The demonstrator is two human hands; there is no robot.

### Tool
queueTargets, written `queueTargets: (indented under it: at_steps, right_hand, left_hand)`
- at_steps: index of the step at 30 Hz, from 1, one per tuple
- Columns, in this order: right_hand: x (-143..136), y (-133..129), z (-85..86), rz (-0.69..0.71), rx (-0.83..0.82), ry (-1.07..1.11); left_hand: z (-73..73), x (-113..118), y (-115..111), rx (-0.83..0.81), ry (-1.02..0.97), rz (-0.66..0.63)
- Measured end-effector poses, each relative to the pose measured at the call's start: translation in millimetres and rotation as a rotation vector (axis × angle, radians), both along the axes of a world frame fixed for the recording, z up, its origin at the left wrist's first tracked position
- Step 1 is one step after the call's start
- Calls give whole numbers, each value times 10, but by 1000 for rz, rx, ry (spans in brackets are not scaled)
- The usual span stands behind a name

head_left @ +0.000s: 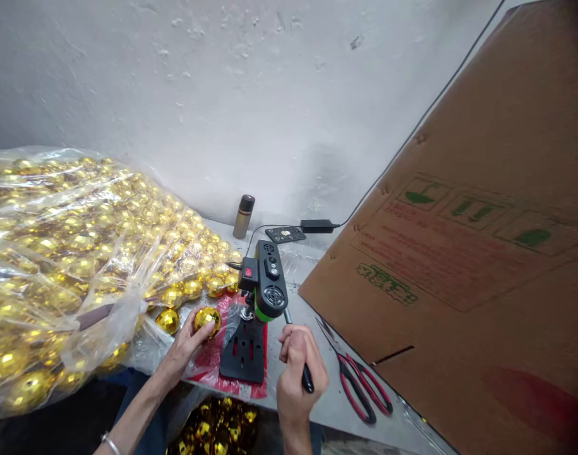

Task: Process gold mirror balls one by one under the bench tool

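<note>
My left hand holds a shiny gold faceted ball, thumb across its front, to the left of a small black bench drill press. The press has a green band near its lower end and a flat slotted base; the tool tip is hidden or too small to make out. My right hand is closed around the black-tipped lever handle at the machine's right side. Another gold ball lies just left of my left hand.
A large clear plastic bag full of gold balls fills the left. Red-and-black scissors lie beside a tall cardboard box on the right. A spray can and a black power adapter are behind. More gold balls are below the table edge.
</note>
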State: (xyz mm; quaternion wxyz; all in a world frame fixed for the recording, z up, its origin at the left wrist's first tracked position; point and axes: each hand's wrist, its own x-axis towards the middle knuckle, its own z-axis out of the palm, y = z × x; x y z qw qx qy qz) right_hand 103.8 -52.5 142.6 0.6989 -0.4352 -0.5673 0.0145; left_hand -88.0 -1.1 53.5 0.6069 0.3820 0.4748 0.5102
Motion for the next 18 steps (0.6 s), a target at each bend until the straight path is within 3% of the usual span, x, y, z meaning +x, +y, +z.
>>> queueTargets:
  at_steps: [4,7,13,18]
  right_hand:
    - [-1,-8,42,18,-6,-1]
    - [-1,-17,43,25,-10,-2]
    - [-6,-31,108,29,-42,-4]
    - [-3,-31,214,29,-69,3]
  left_hand:
    - [-69,183,-8,-206,-367,11]
    - [-88,275,44,-299,-433,21]
    - [-118,454,84,-196,-322,-6]
    - [-337,573,84,3,-53,-31]
